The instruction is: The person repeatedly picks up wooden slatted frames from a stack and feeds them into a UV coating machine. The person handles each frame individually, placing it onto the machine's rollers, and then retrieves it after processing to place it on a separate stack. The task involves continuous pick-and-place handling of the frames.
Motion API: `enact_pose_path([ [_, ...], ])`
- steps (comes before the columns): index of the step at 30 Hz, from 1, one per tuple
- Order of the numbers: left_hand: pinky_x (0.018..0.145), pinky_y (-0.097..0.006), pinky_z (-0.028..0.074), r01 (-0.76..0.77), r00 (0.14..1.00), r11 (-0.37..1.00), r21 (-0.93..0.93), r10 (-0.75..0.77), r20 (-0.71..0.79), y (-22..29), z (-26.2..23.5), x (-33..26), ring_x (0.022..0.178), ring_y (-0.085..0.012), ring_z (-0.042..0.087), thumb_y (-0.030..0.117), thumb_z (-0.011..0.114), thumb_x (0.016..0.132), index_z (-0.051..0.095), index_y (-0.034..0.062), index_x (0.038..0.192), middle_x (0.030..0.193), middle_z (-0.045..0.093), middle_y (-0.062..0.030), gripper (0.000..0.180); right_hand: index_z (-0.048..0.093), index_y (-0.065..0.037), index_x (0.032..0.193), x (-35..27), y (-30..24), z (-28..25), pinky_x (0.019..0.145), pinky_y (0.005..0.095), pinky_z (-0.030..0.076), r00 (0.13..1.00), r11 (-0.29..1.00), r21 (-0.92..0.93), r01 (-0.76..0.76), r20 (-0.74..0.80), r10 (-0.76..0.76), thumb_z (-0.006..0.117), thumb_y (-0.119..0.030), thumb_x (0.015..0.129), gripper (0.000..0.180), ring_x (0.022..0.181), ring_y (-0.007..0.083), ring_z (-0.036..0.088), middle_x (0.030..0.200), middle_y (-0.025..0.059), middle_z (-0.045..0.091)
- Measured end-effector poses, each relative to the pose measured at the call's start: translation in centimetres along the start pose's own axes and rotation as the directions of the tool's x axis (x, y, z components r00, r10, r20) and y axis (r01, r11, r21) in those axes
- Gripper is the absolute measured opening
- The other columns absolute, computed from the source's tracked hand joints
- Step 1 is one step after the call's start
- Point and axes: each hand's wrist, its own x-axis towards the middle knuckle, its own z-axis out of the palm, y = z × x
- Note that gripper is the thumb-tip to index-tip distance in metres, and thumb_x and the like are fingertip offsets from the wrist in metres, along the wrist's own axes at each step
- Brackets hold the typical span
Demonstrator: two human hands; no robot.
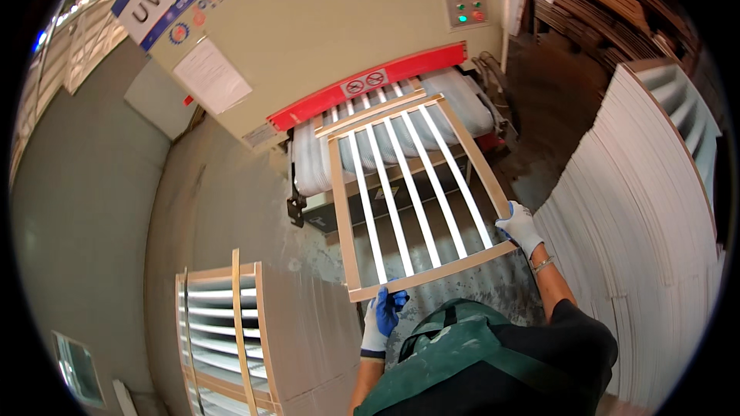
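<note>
A slatted frame (pixel 344 216), tan along its edges with several white slats across it, spans from me to the conveyor belt (pixel 312 173). Its far end lies at the belt; the near end is up in my hands. My left hand (pixel 382 316), in a white glove with a blue palm, is closed on the near rail by the left corner. At the near right corner, my right hand (pixel 522 229) grips the frame in a matching glove, its fingertips partly hidden. A second slatted frame (pixel 370 113) lies just beyond, partly under the machine's red guard (pixel 368 83).
The big beige machine (pixel 331 15) fills the far side, with a panel of lit buttons (pixel 465 0) at upper right. White panels (pixel 624 208) are stacked high at my right. Slatted frames (pixel 258 323) stand piled at lower left. Brown sheets (pixel 593 0) lie at far right.
</note>
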Motion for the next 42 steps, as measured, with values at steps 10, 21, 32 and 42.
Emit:
enact_pose_path([
  [10,0.08,-0.03,0.052,0.059,0.997,0.989,-0.135,-0.065,-0.043,0.8,-0.6,4.6,0.082,-0.0165,0.064,0.033,0.053,0.105,0.062,0.0004,0.117,0.097,0.071,-0.0096,0.036,0.063,-0.001,0.115,5.5,1.2,2.5,0.084,0.0447,0.053,0.988,0.993,0.008,0.115,-0.101,-0.114,0.076,-0.022,0.068,0.053,0.096,0.0381,0.067,0.099,0.0216,0.07],
  [21,0.094,-0.03,0.05,-0.051,0.979,0.98,0.192,0.087,-0.185,2.2,-1.1,-2.4,0.1,-0.0169,0.064,0.034,0.053,0.104,0.053,-0.0015,0.138,0.11,0.067,-0.0107,0.049,0.063,0.002,0.093,13.9,4.8,6.8,0.065,0.0404,0.051,0.992,0.995,0.01,0.097,0.077,-0.098,0.077,-0.012,0.072,0.029,0.071,0.028,0.066,0.079,0.0127,0.067],
  [32,0.079,-0.028,0.054,0.244,0.493,0.568,0.786,0.625,-0.605,14.1,-1.5,-17.4,0.09,-0.013,0.067,0.029,0.062,0.099,0.065,0.0098,0.129,0.103,0.072,-0.0071,0.036,0.065,0.002,0.09,20.6,5.1,7.3,0.058,0.0356,0.05,0.968,0.999,0.042,0.017,0.248,-0.027,0.077,-0.012,0.071,0.027,0.063,0.0197,0.064,0.074,0.0087,0.066],
  [42,0.107,-0.05,0.034,0.825,0.566,-0.352,0.443,0.517,-0.642,28.1,-19.6,-22.4,0.122,-0.0336,0.055,0.039,0.062,0.089,0.043,0.0069,0.144,0.129,0.058,-0.017,0.067,0.063,0.003,0.103,22.9,0.4,7.7,0.063,0.0405,0.053,0.959,0.976,-0.148,-0.16,0.211,0.189,0.075,-0.014,0.075,0.035,0.069,0.0268,0.067,0.076,0.0132,0.068],
])
